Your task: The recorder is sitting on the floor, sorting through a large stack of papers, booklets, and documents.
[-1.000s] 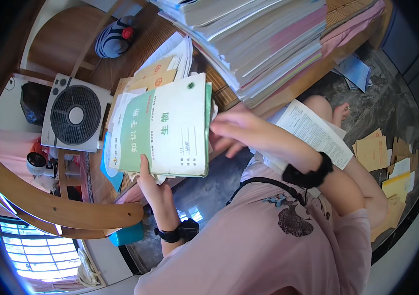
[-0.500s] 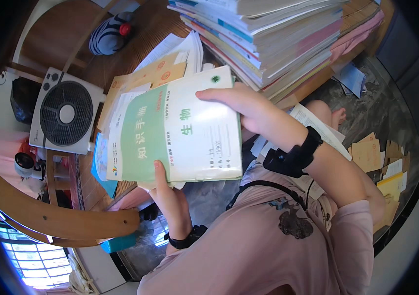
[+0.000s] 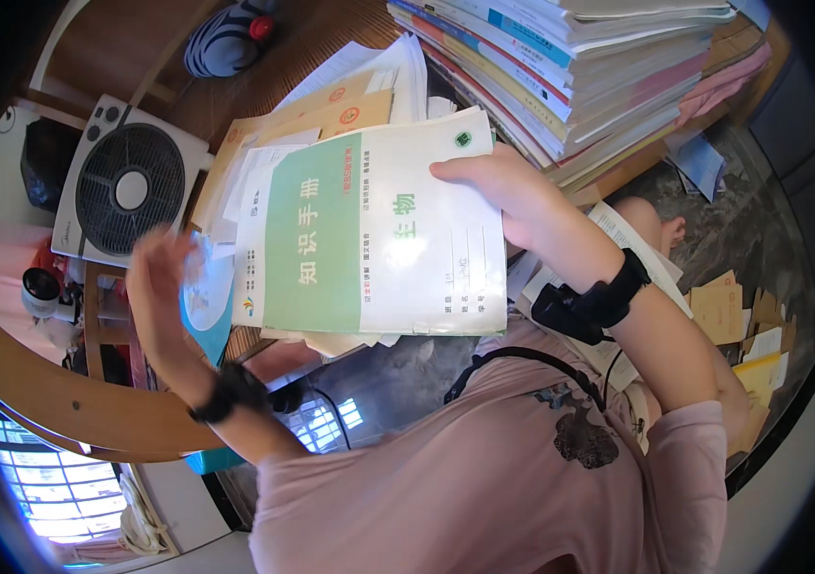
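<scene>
My right hand point(image 3: 503, 191) grips a green-and-white booklet point(image 3: 427, 277) by its far right edge, thumb on the cover, fingers hidden underneath. The booklet is held over a pile of brown envelopes point(image 3: 364, 110) and white papers on the wooden desk. More sheets show below its near edge; whether they are held with it I cannot tell. To the left of the booklet is my left hand point(image 3: 159, 273), raised and apart from it, beside a light-blue folder point(image 3: 211, 311). Its fingers are smeared by motion, so their state is unclear.
A tall stack of books point(image 3: 561, 77) stands at the back right. At the left are a grey box fan point(image 3: 130, 182) and a striped round object point(image 3: 226, 43) with a red part. Brown envelopes point(image 3: 718, 311) and papers lie on the floor at right.
My left hand has let go of the booklet's near edge and swung left and up toward the blue folder. The booklet stays in my right hand, appearing slightly farther right in view.
</scene>
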Tool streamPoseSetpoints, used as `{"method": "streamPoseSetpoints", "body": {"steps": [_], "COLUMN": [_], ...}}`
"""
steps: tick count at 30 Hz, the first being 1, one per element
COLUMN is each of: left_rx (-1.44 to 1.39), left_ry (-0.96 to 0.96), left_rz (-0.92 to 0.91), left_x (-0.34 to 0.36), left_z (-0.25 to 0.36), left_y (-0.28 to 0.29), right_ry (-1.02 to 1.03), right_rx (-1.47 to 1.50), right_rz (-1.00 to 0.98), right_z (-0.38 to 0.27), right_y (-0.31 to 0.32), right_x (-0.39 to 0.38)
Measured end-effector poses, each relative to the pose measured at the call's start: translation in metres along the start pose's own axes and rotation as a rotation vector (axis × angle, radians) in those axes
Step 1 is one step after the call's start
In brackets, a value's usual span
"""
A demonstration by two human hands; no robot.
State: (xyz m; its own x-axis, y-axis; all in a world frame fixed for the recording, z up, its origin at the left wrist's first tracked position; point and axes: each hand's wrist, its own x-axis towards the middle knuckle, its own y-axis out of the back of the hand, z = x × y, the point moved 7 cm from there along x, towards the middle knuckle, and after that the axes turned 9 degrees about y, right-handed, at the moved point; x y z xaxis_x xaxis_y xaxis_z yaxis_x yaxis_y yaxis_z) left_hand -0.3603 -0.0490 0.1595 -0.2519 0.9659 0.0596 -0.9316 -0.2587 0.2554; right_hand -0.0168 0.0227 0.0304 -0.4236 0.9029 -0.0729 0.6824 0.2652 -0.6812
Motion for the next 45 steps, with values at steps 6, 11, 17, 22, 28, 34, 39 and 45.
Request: {"method": "streamPoseSetpoints", "body": {"steps": [6, 11, 17, 22, 28, 34, 39, 45], "left_rx": [0.645, 0.814, 0.578, 0.254, -0.179, -0.393, -0.484, -0.204], "left_ry": [0.458, 0.443, 0.540, 0.569, 0.614, 0.607, 0.466, -0.040], "left_rz": [-0.154, -0.276, -0.334, -0.333, -0.311, -0.264, -0.124, 0.216], "left_x": [0.161, 0.165, 0.169, 0.169, 0.144, 0.105, 0.077, 0.018], "left_z": [-0.095, -0.100, -0.102, -0.101, -0.109, -0.097, -0.062, 0.007], "left_y": [0.043, -0.047, -0.050, -0.063, -0.073, -0.074, -0.068, -0.050], "right_ry": [0.004, 0.003, -0.001, 0.181, 0.094, 0.174, 0.411, 0.728], "right_rx": [0.086, 0.070, -0.102, -0.246, -0.132, -0.201, -0.340, -0.655], "right_rz": [0.016, 0.068, 0.071, 0.053, 0.104, -0.042, -0.068, -0.020], "right_z": [0.003, -0.002, -0.009, -0.016, -0.009, -0.025, -0.044, -0.079], "right_y": [-0.014, 0.001, -0.005, -0.010, 0.002, -0.014, -0.037, -0.075], "right_x": [0.003, 0.004, 0.014, 0.032, 0.058, 0.062, 0.051, 0.011]}}
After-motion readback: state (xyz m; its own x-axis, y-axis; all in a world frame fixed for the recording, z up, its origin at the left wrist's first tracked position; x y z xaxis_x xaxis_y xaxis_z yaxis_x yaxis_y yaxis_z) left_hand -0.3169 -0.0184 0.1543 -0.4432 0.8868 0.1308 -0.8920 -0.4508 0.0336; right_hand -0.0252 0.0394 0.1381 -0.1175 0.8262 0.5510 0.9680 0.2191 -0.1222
